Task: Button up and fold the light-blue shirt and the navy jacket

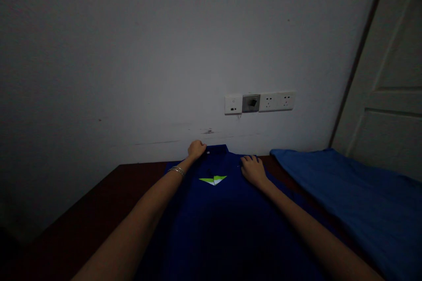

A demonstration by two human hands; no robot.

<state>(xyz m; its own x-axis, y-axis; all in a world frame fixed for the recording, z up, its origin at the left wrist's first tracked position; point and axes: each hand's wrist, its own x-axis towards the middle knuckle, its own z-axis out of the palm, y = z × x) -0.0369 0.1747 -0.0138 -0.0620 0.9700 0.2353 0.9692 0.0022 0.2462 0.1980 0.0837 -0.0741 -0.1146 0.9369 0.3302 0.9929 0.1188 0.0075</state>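
Observation:
A dark blue collared shirt (211, 215) lies spread out with its collar toward the wall. A green and white V-shaped patch (214, 180) shows below the collar. My left hand (197, 149), with bracelets on its wrist, is closed on the shirt at the left side of the collar. My right hand (252, 169) rests on the shirt's right shoulder, fingers stretched out and slightly apart. The lower part of the shirt fades into deep shadow.
The shirt lies on a dark reddish-brown table (108, 197) against a grey-white wall (148, 52). A lighter blue cloth (356, 193) is at the right. Sockets and switches (277, 101) sit low on the wall; a panelled door (392, 96) stands at the right.

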